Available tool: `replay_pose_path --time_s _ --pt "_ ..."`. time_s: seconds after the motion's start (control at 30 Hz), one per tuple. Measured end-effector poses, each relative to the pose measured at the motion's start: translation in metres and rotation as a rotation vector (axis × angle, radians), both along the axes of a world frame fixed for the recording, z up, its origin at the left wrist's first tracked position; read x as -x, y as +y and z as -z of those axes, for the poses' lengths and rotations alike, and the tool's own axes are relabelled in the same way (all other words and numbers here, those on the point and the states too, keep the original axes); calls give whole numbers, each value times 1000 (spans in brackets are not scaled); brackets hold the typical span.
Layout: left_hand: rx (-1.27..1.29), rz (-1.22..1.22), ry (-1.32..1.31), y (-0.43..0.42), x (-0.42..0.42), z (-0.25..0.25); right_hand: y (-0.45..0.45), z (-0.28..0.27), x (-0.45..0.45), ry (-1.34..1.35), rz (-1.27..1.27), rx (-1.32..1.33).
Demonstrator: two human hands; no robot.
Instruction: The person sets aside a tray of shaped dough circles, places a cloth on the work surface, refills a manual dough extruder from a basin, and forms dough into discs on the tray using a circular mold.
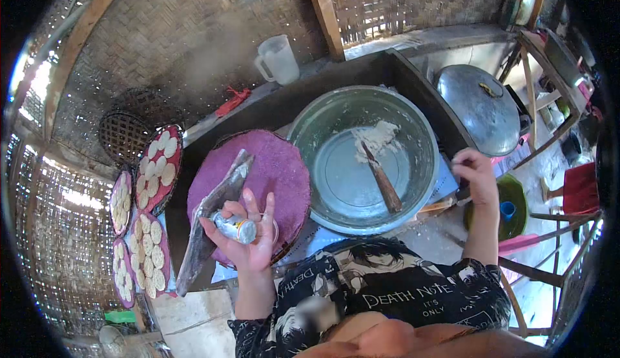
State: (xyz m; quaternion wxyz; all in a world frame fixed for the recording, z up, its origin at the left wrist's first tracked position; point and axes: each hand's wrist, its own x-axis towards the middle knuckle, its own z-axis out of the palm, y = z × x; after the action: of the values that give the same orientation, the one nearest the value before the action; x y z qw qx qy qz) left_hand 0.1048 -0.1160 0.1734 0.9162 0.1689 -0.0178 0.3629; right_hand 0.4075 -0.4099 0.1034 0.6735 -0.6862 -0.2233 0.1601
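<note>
My left hand (255, 238) is turned palm up with a small whitish cylindrical can (236, 227) held in it; some fingers stretch out past the can. Just beside it, a long flour-dusted wooden board (200, 245) lies slanted across a round tray covered in purple cloth (274, 164). My right hand (476, 174) hovers by the right rim of a large green basin (336, 187), fingers loosely bent and apart, with nothing visible in them. In the basin, a lump of pale dough (380, 137) sits against a wooden-handled tool (382, 180), its tip in the dough.
A dark wooden trough (420, 77) surrounds the basin. Round trays (158, 164) with flat dough discs stand at left. Behind are a plastic jug (279, 60) and red plastic (232, 102). At right are a metal lid (478, 109) and a green tub (516, 219) with a blue cup (507, 211).
</note>
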Motion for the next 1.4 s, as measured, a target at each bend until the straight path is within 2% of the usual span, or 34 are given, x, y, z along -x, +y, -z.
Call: replay_pose_path --time_s 0.13,0.23,0.27,0.3,0.37,0.4,0.47,0.5,0.57,0.6,0.67,0.77,0.87,0.97,1.07,1.17,1.27,1.4 --pt "59 52 -12 6 -4 -2 -22 -7 -5 -219 423 527" --pt "96 67 30 5 -10 -4 -28 6 -7 -718 504 520" --pt "116 70 44 5 -11 -3 -16 -6 3 -580 548 532" --pt "131 66 58 6 -11 -2 -4 -22 12 -452 545 682" --pt "205 48 80 6 -14 0 17 -15 17 -512 453 462" --pt "231 50 96 6 -15 0 32 -22 24 -909 335 326" --pt "241 65 123 5 -18 0 74 -38 54 -877 183 171" --pt "254 81 141 3 -20 0 92 -36 70 -696 7 83" --pt "240 121 146 0 -25 3 128 -37 105 -594 -296 -43" --pt "235 147 149 -2 -27 5 145 -48 120 -627 -439 -94" --pt "212 171 169 -6 -30 11 172 -68 149 -715 -543 -152" --pt "197 125 246 -13 -27 10 199 -71 167 -953 -501 -180" --pt "205 101 225 -13 -22 11 211 -63 169 -979 -520 -269" --pt "182 80 245 -12 -17 18 211 -67 167 -881 -645 -250" --pt "205 52 240 -16 -19 18 211 -68 171 -964 -573 -294" --pt "208 -29 307 -21 -21 14 208 -68 173 -934 -542 -309" --pt "211 80 229 -16 -19 23 211 -61 176 -854 -517 -322" --pt "264 88 238 -19 -18 22 211 -58 169 -640 -528 -241"
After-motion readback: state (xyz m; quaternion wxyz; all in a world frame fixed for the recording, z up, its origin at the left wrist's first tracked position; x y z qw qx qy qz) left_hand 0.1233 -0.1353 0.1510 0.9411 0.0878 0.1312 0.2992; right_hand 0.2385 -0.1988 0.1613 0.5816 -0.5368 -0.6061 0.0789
